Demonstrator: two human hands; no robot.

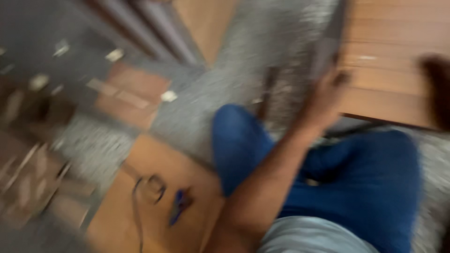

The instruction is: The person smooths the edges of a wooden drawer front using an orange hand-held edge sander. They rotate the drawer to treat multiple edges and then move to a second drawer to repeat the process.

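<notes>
reaching up with the left hand [328, 96] (badly blurred), the person is gripping a grey panel [330, 42] leaning by the wooden board [393, 70]; fingers seem closed around its edge; steadying it looks next.

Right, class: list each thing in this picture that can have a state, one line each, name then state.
left hand: raised, at the edge of a grey panel; grip too blurred to tell.
grey panel: tilted, leaning by the wooden board.
right hand: at the right edge, over the wooden board; blurred.
wooden board: lying flat on the speckled floor.
blue tool: lying on a wooden sheet, untouched.
dark cable: looped, loose on the sheet.
</notes>
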